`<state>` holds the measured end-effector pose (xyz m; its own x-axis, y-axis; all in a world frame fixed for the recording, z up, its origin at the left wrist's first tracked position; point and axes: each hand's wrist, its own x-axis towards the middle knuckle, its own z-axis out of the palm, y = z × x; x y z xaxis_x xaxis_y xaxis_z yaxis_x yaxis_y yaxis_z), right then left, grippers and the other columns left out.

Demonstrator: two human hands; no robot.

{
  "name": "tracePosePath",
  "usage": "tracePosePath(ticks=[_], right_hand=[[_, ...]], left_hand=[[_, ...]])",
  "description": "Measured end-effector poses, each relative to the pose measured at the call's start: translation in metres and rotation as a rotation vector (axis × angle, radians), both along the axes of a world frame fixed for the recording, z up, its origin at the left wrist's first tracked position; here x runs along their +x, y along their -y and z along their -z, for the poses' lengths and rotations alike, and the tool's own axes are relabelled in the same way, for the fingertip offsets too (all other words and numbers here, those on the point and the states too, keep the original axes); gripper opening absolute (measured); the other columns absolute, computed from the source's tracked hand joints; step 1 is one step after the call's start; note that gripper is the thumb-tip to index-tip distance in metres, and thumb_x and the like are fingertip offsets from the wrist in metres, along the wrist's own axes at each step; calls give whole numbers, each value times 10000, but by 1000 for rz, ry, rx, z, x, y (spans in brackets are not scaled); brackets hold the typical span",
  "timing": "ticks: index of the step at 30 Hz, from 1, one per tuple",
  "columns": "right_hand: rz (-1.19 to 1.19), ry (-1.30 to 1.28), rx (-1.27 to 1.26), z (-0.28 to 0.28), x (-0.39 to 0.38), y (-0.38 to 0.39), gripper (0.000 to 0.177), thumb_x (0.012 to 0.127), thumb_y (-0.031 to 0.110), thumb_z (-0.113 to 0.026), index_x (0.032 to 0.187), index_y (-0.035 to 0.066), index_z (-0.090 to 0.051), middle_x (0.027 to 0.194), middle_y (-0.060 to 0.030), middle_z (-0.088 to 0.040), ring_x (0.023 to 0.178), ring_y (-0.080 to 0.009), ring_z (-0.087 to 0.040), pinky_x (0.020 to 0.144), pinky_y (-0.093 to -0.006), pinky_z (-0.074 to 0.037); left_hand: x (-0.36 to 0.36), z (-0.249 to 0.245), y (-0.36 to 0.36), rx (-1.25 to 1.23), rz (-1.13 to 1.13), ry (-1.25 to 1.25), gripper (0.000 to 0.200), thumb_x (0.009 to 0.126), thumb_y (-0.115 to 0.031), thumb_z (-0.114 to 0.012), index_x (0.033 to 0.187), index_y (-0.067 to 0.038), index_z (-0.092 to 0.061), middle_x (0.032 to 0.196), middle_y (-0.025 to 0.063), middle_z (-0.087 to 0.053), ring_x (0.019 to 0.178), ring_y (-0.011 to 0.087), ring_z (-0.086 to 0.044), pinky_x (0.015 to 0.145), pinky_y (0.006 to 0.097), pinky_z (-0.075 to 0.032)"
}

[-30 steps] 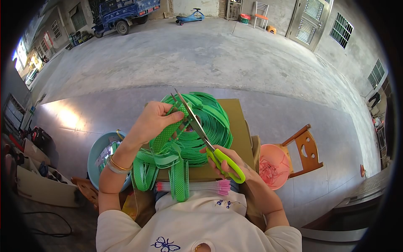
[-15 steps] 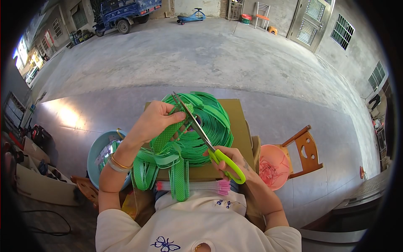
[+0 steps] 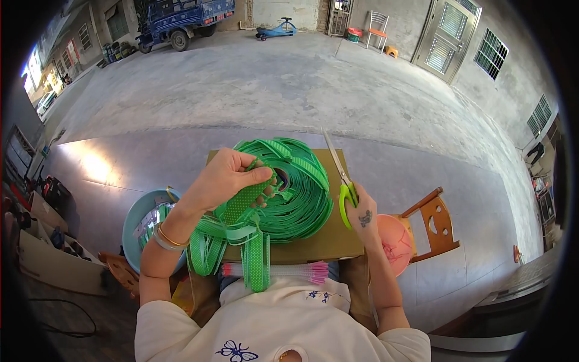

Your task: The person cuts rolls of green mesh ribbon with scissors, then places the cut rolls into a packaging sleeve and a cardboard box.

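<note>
A big coil of green dotted ribbon lies on a brown board in front of me. My left hand pinches a strip of this ribbon above the coil's left side. Loops of ribbon hang over the board's near edge. In my right hand are scissors with lime-green handles, held by the handles to the right of the coil. Their blades point up and away and look closed, apart from the ribbon. A bundle of clear strips with pink ends lies by my lap.
At my left stands a light-blue basin with packed pieces inside. A pink basin with pinkish strips sits at my right, beside a wooden chair. Farther off are a blue three-wheeled truck and a blue ride-on toy.
My right hand has moved the scissors from the ribbon strip out to the right, and their blades have closed. My left hand keeps its pinch on the ribbon, nearly in place.
</note>
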<state>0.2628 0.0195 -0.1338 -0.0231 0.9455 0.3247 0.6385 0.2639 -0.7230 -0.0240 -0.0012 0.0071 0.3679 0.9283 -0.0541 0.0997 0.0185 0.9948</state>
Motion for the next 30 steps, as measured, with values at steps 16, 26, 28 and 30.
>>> tracePosePath(ticks=[16, 26, 28, 30], right_hand=[[-665, -875, 62, -122, -56, 20, 311, 828, 216, -643, 975, -56, -606, 876, -87, -644, 808, -159, -594, 687, -285, -469], [-340, -934, 261, -176, -45, -12, 165, 847, 145, -599, 818, -17, -612, 713, -45, -614, 538, -81, -527, 483, -215, -430], [-342, -1011, 156, -170, -38, -19, 149, 845, 141, -590, 830, -6, -609, 725, -47, -614, 535, -89, -532, 465, -227, -435], [-328, -1093, 55, -164, -37, -24, 135, 841, 137, -583, 841, 4, -603, 729, -45, -609, 535, -99, -536, 447, -239, -437]], left_hand=[[59, -43, -6, 393, 49, 241, 248, 841, -107, -612, 1045, 36, -620, 940, 96, -650, 864, 98, -586, 753, 231, -480], [61, -21, 0, 137, 246, 71, 374, 843, -181, -624, 1137, 31, -531, 880, 85, -646, 807, 104, -605, 697, 226, -482], [56, -17, 1, 4, 281, 63, 283, 843, -133, -617, 1066, 35, -573, 905, 95, -649, 865, 129, -608, 751, 257, -500], [52, -19, 2, 37, 252, 80, 227, 829, -120, -632, 995, 34, -608, 928, 105, -642, 889, 130, -602, 748, 250, -497]])
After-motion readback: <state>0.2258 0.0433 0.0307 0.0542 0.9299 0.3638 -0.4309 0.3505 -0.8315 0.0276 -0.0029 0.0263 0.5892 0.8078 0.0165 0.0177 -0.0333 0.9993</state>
